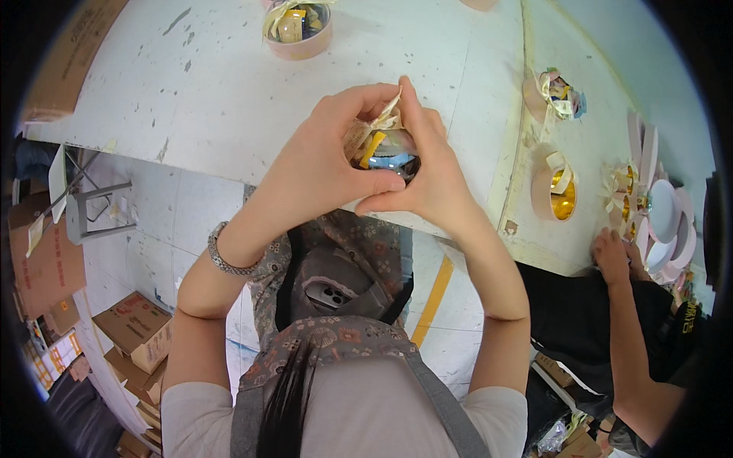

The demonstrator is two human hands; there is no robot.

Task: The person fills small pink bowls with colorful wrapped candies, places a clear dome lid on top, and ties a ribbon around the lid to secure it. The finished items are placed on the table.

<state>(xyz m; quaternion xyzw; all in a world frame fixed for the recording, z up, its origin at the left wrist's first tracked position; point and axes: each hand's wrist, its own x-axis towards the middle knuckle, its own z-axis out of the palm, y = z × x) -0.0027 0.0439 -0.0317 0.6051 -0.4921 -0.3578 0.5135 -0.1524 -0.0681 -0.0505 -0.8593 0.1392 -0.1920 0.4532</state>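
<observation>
Near the front edge of the white table (pixel 229 99), my left hand (pixel 317 153) and my right hand (pixel 435 172) close round a small filled gift box from both sides. Its wall is mostly hidden behind my fingers. Inside the ring of my hands show shiny wrapped packets (pixel 391 161), yellow, blue and clear. A cream ribbon (pixel 388 116) rises at the far side, by my fingertips. Both thumbs come together at the near side, the left one over the packets' edge.
A similar filled pink round box (pixel 304 50) stands farther back. On the right are another filled box (pixel 537 99) and a gold-lined box (pixel 542 195). A co-worker's hand (pixel 611 256) is beside stacked pink lids and boxes. Cartons (pixel 137 324) and a grey stool (pixel 92 214) stand left.
</observation>
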